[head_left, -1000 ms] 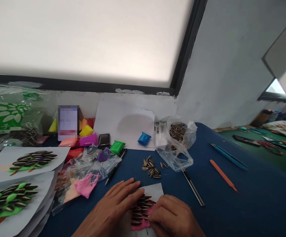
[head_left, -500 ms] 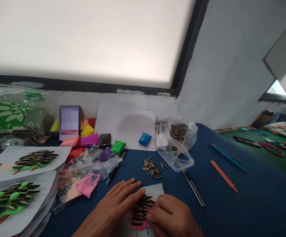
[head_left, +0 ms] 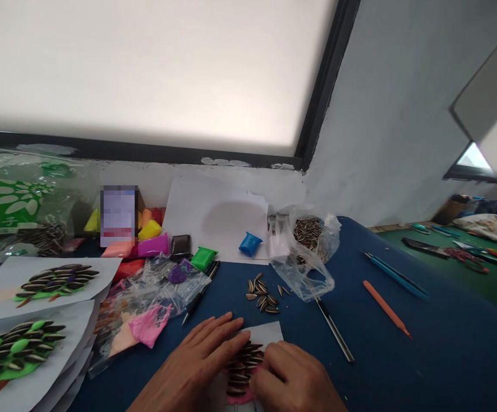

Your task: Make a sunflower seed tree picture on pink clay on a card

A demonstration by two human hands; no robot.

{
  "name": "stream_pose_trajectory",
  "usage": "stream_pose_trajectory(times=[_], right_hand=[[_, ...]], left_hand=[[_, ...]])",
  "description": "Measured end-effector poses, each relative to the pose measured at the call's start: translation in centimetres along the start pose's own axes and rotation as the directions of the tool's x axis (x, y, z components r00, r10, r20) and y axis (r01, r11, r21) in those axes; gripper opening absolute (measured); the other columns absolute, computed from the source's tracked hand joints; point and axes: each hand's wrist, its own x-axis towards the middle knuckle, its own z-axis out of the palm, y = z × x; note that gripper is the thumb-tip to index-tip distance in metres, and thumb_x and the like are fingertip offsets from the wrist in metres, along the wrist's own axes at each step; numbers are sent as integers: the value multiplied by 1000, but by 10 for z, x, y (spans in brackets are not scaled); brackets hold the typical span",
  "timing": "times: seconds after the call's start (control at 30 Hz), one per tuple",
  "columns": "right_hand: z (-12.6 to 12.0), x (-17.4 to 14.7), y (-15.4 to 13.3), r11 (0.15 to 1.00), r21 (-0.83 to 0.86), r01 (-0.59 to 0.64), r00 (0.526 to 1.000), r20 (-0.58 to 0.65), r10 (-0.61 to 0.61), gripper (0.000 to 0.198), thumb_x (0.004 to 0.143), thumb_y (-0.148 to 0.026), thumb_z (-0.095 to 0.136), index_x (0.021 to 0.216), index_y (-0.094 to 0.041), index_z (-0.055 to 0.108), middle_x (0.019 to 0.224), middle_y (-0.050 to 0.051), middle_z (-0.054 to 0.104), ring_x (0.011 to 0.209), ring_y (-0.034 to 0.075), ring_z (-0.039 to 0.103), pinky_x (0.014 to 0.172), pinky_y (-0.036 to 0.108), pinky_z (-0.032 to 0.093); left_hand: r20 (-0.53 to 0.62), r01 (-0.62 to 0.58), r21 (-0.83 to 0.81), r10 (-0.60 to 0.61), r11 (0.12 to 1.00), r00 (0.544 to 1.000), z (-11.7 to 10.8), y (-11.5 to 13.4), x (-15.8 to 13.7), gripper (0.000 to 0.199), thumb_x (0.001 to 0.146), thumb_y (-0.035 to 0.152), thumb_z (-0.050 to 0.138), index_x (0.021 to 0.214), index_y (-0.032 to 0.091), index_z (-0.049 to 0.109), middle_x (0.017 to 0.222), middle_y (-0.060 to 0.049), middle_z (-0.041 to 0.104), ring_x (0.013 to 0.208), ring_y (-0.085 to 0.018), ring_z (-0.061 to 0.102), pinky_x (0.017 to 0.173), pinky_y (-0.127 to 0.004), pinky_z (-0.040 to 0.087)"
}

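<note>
A sheet of white paper (head_left: pixel 271 333) lies close in front of me, bearing a pink clay patch (head_left: pixel 236 399) set with rows of striped sunflower seeds (head_left: pixel 242 372). My left hand (head_left: pixel 205 357) rests flat along its left side, fingers stretched out, fingertips touching the upper seeds. My right hand (head_left: pixel 294 375) is curled, its fingertips pinched together at the patch's right edge; whatever they hold is hidden. Beyond the paper is a small heap of loose sunflower seeds (head_left: pixel 262 294).
Finished seed-and-clay pictures (head_left: pixel 38 343) are stacked at left, beside opened clay bags (head_left: pixel 149 326). Clay packets (head_left: pixel 205 258) and a plastic bag of seeds (head_left: pixel 308 234) stand along the back. At right lie a metallic pen (head_left: pixel 336 332), an orange tool (head_left: pixel 386 309) and blue tweezers (head_left: pixel 397 276).
My right hand has shifted slightly left and down over the pink clay's edge. My left hand stays in place on the paper. The whole view has moved a little.
</note>
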Motion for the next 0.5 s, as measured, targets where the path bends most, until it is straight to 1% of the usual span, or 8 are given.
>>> stream_pose_trajectory(times=[0.1, 0.2, 0.33, 0.4, 0.5], right_hand=[[2, -1, 0, 1000, -8, 2, 1000, -10, -2, 25, 85, -3, 51, 67, -19, 51, 64, -2, 50, 55, 11, 46, 50, 26, 29], [4, -2, 0, 1000, -18, 0, 1000, -17, -1, 27, 86, -3, 51, 65, -19, 51, 64, -2, 50, 55, 11, 46, 50, 27, 28], [4, -2, 1, 1000, -12, 2, 1000, -17, -2, 25, 87, -4, 50, 67, -20, 52, 64, -2, 51, 55, 12, 46, 50, 27, 28], [4, -2, 1, 1000, 21, -2, 1000, -15, 2, 23, 88, -7, 51, 69, -20, 53, 65, -2, 52, 56, 12, 47, 50, 26, 29], [4, -3, 3, 995, 94, -16, 1000, -6, 17, 20, 88, -7, 51, 73, -20, 56, 68, -2, 54, 57, 12, 49, 52, 25, 31]], left_hand=[[-1, -12, -6, 12, 1000, 1000, -1, 1, 0, 72, 91, 51, 71, 153, 33, 39, 155, -3, 47, 140, -31, 46, 112, -47, 42], [-13, 4, -4, -4, 1000, 1000, 2, -3, 0, 72, 91, 53, 70, 153, 35, 39, 154, -4, 48, 139, -33, 47, 111, -49, 43], [-33, -68, 12, 69, 998, 997, 7, -9, 0, 72, 92, 53, 68, 154, 35, 36, 153, -3, 49, 136, -33, 51, 107, -47, 48], [-35, -68, 11, 69, 998, 997, 5, -8, -1, 73, 92, 53, 68, 155, 34, 35, 154, -3, 47, 138, -32, 48, 109, -47, 46], [-25, -26, -3, 26, 1000, 999, -1, -1, -1, 73, 92, 56, 67, 154, 32, 35, 156, -3, 46, 141, -30, 45, 113, -46, 42]])
